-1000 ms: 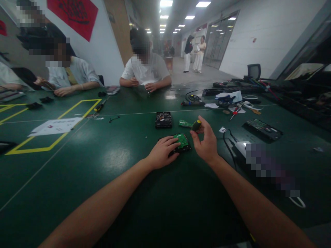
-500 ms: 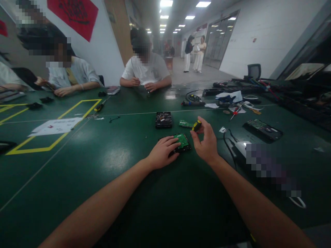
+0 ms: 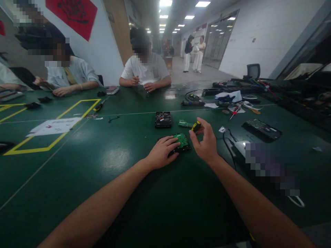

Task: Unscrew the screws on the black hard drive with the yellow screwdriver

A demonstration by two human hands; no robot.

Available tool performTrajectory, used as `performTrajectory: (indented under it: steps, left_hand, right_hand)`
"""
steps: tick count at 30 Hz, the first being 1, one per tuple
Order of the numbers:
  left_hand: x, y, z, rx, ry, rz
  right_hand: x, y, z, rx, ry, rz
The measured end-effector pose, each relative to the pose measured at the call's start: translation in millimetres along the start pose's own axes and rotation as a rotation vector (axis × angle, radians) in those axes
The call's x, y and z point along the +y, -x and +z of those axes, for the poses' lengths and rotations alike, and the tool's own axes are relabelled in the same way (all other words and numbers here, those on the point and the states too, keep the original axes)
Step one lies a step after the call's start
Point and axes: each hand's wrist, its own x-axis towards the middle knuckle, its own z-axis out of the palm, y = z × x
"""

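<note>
Green board (image 3: 183, 140) under left hand (image 3: 162, 153), screwdriver (image 3: 196, 126) gripped

I see bare hard drive (image 3: 163, 119) mid-table, loose green circuit board (image 3: 185, 123) just right of it. Paper sheet (image 3: 53, 126) lying across yellow tape outline (image 3: 85, 111), left. Black cable (image 3: 229, 144), right.

Sits at head height on the near side of the hard drive (image 3: 181, 142), facing forward and down across the green table (image 3: 103, 193). Places the hard drive just above frame centre, close by, with the left hand (image 3: 161, 153) and right hand (image 3: 205, 141) reaching in toward it from the bottom edge. Takes in, beyond the hard drive, seated people (image 3: 146, 70) at the far table edge and a corridor (image 3: 181, 70) behind them. Bends the view wide toward both sides.
</note>
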Motion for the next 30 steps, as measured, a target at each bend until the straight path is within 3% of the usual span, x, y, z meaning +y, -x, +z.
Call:
performTrajectory:
  steps: [8, 14, 19, 26, 30]
  left_hand:
    - [0.0, -0.2, -0.1, 0.002, -0.009, 0.001]
    - [-0.1, -0.4, 0.2, 0.010, -0.010, 0.008]
    - [-0.9, 0.0, 0.8, 0.015, 0.000, 0.006]
    - [0.7, -0.5, -0.4, 0.011, -0.009, 0.007]
    - [0.7, -0.4, -0.4, 0.012, -0.010, 0.005]
  right_hand:
    - [0.8, -1.3, 0.8, -0.007, 0.023, 0.003]
    - [2.9, 0.5, 3.3, -0.039, -0.102, 0.036]
    - [-0.8, -2.0, -0.9, -0.035, -0.002, -0.030]
    - [3.5, 1.1, 1.5, -0.115, -0.071, 0.007]
    - [0.9, 0.3, 1.1, -0.079, -0.062, 0.001]
